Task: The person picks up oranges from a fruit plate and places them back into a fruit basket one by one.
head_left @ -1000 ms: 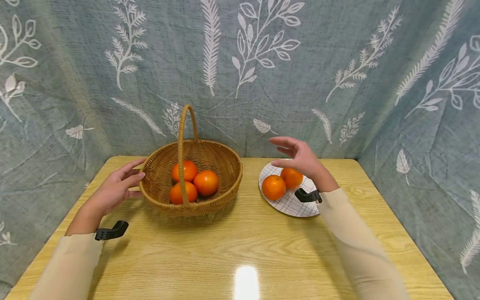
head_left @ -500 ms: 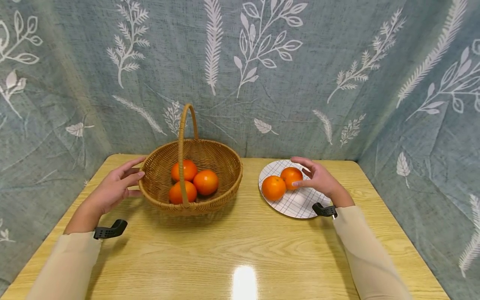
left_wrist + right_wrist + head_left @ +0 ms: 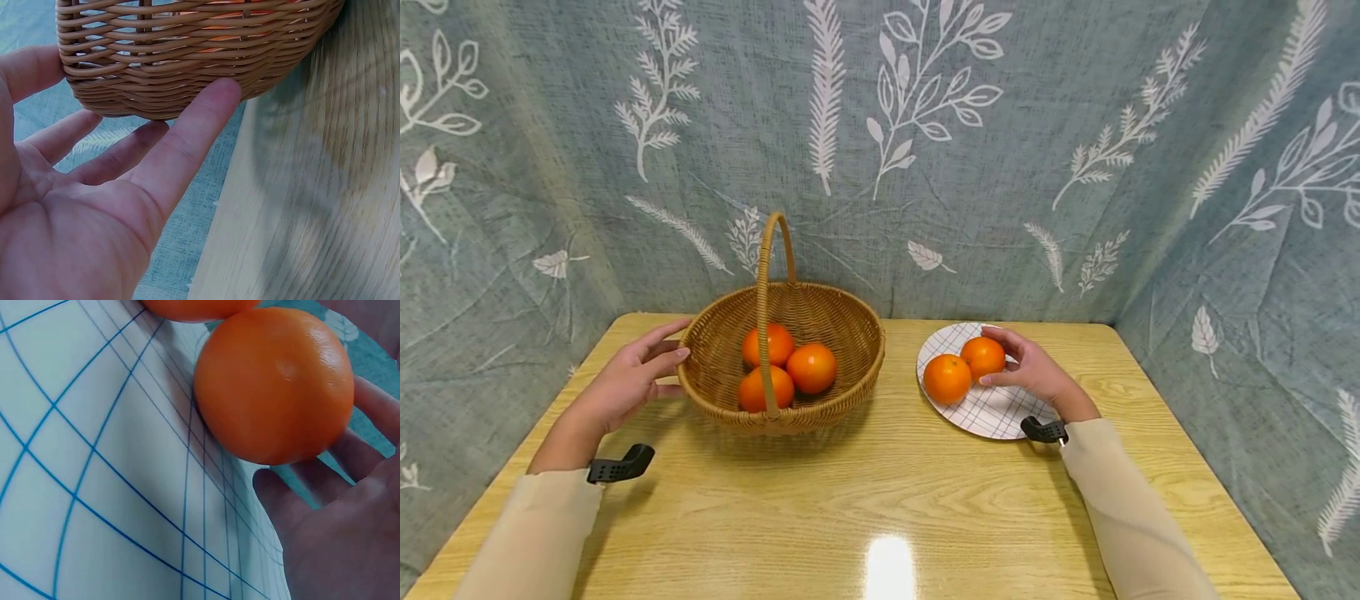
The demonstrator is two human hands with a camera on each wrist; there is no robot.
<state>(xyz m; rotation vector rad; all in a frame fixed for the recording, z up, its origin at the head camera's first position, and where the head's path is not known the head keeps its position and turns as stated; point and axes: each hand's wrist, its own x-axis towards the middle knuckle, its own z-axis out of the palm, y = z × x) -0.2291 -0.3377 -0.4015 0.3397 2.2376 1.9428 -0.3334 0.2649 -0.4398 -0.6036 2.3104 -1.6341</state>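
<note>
In the head view, my left hand [image 3: 628, 379] is at the left side of a wicker basket [image 3: 850, 367] with a tall handle. Its fairly straight fingers touch the woven wall from outside; the left wrist view shows fingertips [image 3: 220, 97] against the lower weave. Three oranges [image 3: 812, 367] lie inside the basket. On the right, my right hand [image 3: 1036, 373] holds an orange [image 3: 982, 358] on a round plate, thumb on the near side and fingers on the far side. That orange [image 3: 275, 387] fills the right wrist view's upper middle. Another orange [image 3: 947, 379] sits beside it.
The white plate [image 3: 992, 417] has a blue grid pattern. Both basket and plate stand toward the back of a wooden table [image 3: 820, 508]. A grey-blue curtain [image 3: 880, 233] with white leaf prints closes off the back and both sides.
My right hand has come down from above the plate, first swinging right, then closing in around the farther orange. My left hand and the basket have stayed in place.
</note>
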